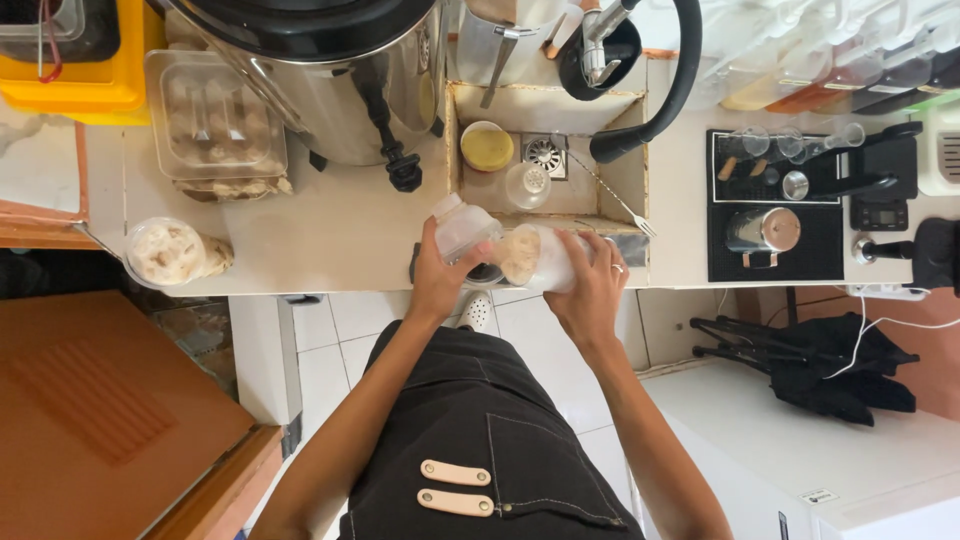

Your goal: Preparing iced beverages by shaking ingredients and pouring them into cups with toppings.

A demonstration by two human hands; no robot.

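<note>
- Left hand [437,275] wraps a clear plastic container [464,228], fingers curled around its far side and mostly hidden.
- Right hand [592,285] grips a clear plastic cup [538,257] of pale drink, tilted sideways; its base is hidden beneath the palm.
- Both hands sit at the bench [340,235] near edge, just before the small sink [545,155].
- Open bench lies left of the left hand.

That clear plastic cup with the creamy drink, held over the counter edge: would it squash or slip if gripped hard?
The clear plastic cup looks thin-walled, so it would probably flex under a firm squeeze. It seems nearly full, so likely heavy for its size. The right hand wraps its side while the left hand holds a second container; wet plastic may be slippery.
</note>
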